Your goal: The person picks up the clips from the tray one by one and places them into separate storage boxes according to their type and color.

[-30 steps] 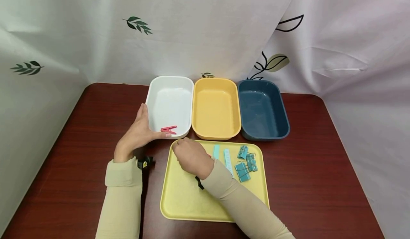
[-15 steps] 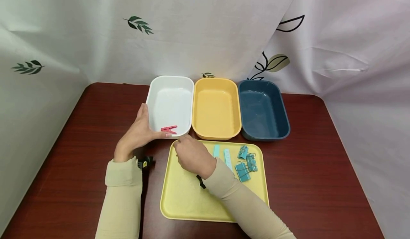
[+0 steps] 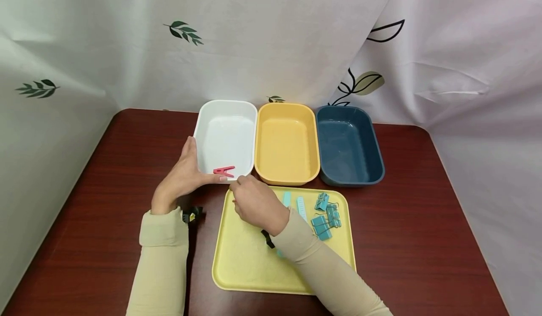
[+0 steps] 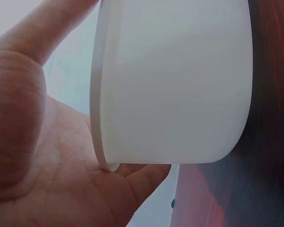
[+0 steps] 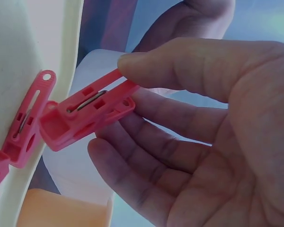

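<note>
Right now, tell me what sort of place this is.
Likely a screened-off workspace: leaf-printed sheeting hangs round a reddish-brown table, which bears a yellow tray.

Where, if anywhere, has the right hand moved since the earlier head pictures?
Yes: the right hand has shifted slightly forward against the yellow tray, toward the white bin.

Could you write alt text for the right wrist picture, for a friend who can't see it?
A person's right hand pinches a red clothespin in its fingers. Two more clothespins appear against a pale tray at the left, with a white bin and part of an orange-yellow bin behind.
</note>
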`<action>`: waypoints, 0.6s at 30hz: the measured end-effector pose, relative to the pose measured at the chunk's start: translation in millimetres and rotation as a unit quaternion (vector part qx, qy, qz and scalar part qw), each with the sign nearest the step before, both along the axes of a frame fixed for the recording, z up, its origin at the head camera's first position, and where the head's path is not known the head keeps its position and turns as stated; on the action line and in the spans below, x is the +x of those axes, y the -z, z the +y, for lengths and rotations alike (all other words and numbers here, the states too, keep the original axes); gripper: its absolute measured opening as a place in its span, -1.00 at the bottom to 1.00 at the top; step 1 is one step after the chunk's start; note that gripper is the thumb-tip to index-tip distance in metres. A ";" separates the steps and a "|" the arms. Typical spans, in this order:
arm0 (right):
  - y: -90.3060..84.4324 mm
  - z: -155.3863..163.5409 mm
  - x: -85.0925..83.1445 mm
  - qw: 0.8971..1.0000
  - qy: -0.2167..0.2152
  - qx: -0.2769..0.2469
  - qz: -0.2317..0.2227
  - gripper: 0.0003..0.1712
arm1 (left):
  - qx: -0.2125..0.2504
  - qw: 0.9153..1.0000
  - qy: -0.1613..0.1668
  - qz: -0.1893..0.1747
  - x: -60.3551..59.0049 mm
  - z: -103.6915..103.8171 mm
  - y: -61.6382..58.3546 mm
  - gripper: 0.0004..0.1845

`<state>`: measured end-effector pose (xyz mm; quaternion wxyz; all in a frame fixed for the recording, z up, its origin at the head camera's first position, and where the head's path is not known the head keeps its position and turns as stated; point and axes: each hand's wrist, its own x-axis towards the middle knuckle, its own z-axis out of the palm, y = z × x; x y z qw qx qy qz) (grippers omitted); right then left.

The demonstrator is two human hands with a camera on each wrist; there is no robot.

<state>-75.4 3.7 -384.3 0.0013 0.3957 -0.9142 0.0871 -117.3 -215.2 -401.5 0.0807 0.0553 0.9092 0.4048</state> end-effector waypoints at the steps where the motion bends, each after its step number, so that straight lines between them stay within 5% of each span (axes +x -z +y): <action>1: -0.3 0.3 0.0 1.000 0.000 0.000 0.004 -0.85 | 0.001 1.000 -0.001 0.000 0.1 0.2 -0.2 0.57; 18: -6.2 6.2 -3.4 0.998 0.002 -0.059 0.013 -0.80 | 0.005 1.000 0.008 0.023 -1.0 0.3 -0.5 0.48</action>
